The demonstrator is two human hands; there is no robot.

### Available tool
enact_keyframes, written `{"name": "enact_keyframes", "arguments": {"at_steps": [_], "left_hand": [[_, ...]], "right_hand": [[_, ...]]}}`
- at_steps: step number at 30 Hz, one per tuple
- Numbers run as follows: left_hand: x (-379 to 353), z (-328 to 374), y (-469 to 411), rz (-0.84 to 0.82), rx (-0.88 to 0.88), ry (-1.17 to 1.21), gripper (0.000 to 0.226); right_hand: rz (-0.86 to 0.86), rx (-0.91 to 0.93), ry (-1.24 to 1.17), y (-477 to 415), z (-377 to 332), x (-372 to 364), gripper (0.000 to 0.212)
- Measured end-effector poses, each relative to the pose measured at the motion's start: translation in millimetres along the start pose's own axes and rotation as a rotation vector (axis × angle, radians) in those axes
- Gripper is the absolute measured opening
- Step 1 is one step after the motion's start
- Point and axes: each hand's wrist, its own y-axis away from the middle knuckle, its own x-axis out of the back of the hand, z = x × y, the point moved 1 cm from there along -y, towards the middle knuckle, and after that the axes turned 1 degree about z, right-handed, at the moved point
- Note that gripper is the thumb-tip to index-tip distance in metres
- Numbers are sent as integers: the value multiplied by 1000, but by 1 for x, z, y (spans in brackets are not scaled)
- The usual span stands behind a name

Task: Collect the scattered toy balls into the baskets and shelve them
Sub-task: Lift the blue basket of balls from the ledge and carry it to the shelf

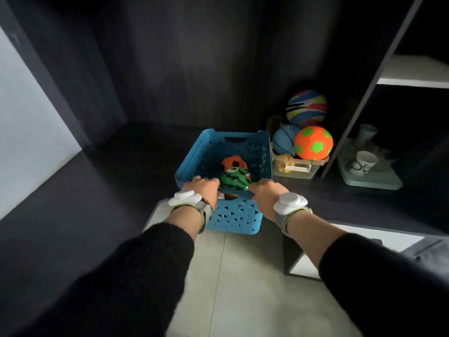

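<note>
Firstly, the left grip (205,187) clamps the near rim of the blue basket (233,217), which is on the dark shelf (136,161). Just beyond and between both grips lie a watermelon ball (234,181) and an orange ball (233,162). The right grip (266,190) clamps the same rim, and right of it a clear bin (298,167) holds more balls.

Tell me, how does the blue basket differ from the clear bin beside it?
The blue basket is opaque with triangular holes; the clear bin is see-through. The left hand and right hand grip the blue basket's rim; the clear bin is untouched. Both hold toy balls.
</note>
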Motion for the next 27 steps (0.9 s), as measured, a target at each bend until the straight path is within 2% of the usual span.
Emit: {"name": "enact_keyframes", "arguments": {"at_steps": [3, 10, 13, 17, 23, 27], "left_hand": [[-6, -11, -46, -62, 27, 8, 24], [-4, -9, -136, -83, -28, -5, 16], [0, 2, -177, -80, -58, -44, 16], [-2, 15, -218, -90, -80, -16, 16], [-19, 27, -265, -120, -95, 25, 23], [-34, 34, -301, -101, -126, -2, 14]], "right_hand": [[-8, -24, -17, -40, 10, -3, 19], [14, -8, -27, -113, 44, -2, 7], [45, -8, 66, -150, 70, 0, 13], [4, 43, 152, -189, 99, 0, 26], [-22, 15, 68, -225, 126, -9, 25], [-92, -27, 12, -253, 143, -14, 20]]}}
